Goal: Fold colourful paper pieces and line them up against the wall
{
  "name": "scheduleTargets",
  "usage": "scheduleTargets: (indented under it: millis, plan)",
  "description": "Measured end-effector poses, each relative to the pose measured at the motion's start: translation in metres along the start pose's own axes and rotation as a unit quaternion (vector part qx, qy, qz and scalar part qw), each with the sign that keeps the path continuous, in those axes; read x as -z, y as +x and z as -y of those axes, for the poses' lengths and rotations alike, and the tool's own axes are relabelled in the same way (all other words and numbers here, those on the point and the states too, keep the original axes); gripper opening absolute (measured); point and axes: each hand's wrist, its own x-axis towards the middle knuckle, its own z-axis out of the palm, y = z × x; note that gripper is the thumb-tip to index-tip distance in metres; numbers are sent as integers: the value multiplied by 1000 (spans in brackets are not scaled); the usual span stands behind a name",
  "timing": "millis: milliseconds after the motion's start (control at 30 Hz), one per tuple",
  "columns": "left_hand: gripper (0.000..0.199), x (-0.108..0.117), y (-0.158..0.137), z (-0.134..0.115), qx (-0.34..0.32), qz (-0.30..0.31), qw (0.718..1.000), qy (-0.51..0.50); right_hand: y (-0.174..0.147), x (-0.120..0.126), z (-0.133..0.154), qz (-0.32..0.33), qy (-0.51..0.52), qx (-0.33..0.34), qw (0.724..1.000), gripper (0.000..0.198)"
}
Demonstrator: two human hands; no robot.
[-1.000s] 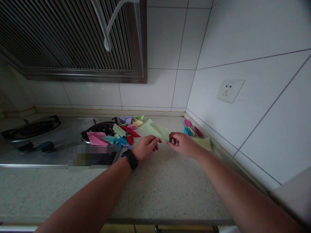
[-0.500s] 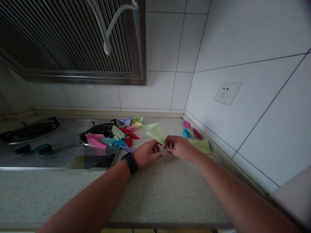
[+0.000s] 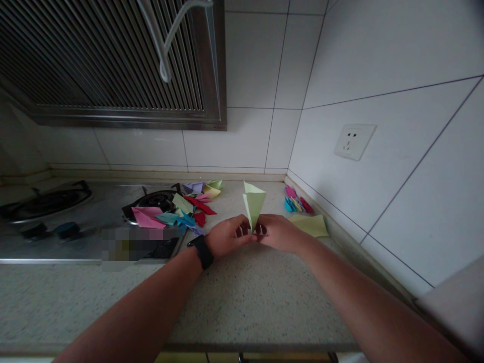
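A pale green sheet of folded paper [image 3: 254, 202] stands upright between my hands, its wide end fanned out at the top and its narrow end down at my fingertips. My left hand [image 3: 229, 236], with a black watch [image 3: 201, 251] on the wrist, pinches the lower tip from the left. From the other side my right hand [image 3: 278, 232] is closed on the same tip. The fingers partly hide the bottom of the paper. Just behind my right hand a flat yellow sheet of paper [image 3: 312, 225] lies on the counter [image 3: 260, 297].
Folded colourful papers, among them a pink one [image 3: 148, 217] and a red one [image 3: 200, 204], lie scattered over the gas stove's [image 3: 91, 212] right side and the counter. Small folded papers [image 3: 297, 200] sit by the right wall. A range hood [image 3: 113, 65] hangs above the stove.
The pale green paper has turned from leaning left to standing upright, with its folds now opened toward me. My hands have drawn closer together around its lower tip.
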Motion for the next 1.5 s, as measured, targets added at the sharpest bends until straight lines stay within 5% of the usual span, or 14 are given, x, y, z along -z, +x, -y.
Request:
scheduleTargets:
  millis: [333, 800, 1200, 1500]
  plan:
    - [29, -2, 2, 3, 26, -49, 996, 63, -2, -2, 0, 9, 17, -16, 1000, 8]
    - [36, -8, 6, 20, 104, -23, 978, -178, 2, -7, -16, -20, 231, -76, 970, 26]
    - [37, -5, 4, 12, 96, 22, 974, -206, 2, -18, -24, 0, 303, -106, 947, 27]
    - [36, -4, 5, 13, 108, -2, 973, -203, 1, -15, -25, 25, 336, -142, 931, 28]
